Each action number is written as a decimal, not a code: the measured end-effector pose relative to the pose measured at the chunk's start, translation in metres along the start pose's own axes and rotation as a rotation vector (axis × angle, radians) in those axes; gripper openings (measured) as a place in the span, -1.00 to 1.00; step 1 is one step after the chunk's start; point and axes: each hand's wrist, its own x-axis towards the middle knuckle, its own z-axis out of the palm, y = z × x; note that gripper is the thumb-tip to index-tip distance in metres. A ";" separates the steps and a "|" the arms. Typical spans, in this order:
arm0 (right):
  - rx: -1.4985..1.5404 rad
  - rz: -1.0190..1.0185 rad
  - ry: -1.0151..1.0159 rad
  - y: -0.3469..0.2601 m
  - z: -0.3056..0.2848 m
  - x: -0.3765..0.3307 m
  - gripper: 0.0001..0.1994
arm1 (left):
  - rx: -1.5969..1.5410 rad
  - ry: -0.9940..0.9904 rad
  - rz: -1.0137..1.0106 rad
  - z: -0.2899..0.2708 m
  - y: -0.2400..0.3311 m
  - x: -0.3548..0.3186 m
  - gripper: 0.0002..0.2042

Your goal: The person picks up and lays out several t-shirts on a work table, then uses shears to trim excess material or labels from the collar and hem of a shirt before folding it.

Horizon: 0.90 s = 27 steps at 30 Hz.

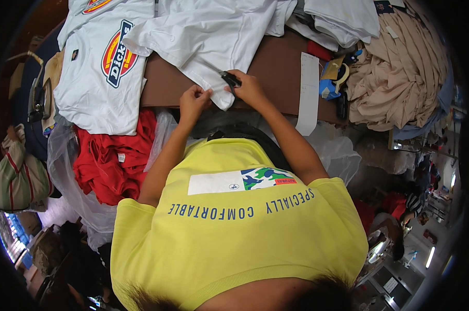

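A white garment [203, 46] lies spread over the brown tabletop [276, 67], with one corner hanging toward me over the near edge. My right hand [250, 89] is closed around small black thread snips [229, 79], whose tip lies against the cloth near that corner. Just left of it, my left hand [194, 102] is pinched, its fingertips at the garment's edge. What sits between those fingertips is too small to tell. To the left, a white T-shirt [84, 98] with a red, yellow and blue print drapes over the table edge.
Red cloth [115, 155] sits in clear plastic below the table at left, near an iron [37, 106]. At right are a long white paper strip [308, 93], a tape roll [342, 76] and a beige fabric heap [400, 72]. Folded white garments [343, 20] lie at the back.
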 end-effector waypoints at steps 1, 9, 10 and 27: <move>0.140 0.030 0.010 0.015 0.002 -0.002 -0.56 | -0.014 0.008 0.039 0.001 -0.002 0.002 -0.77; 0.558 0.191 0.031 0.019 -0.045 -0.067 -0.53 | -0.308 -0.272 -0.153 0.031 -0.007 -0.020 -0.77; 0.504 0.179 0.048 0.021 -0.047 -0.076 -0.53 | -0.251 -0.287 -0.109 0.032 -0.007 -0.017 -0.75; -0.008 0.272 -0.088 0.005 -0.057 -0.106 -0.25 | -0.566 -0.271 -0.002 0.044 0.027 -0.016 -0.74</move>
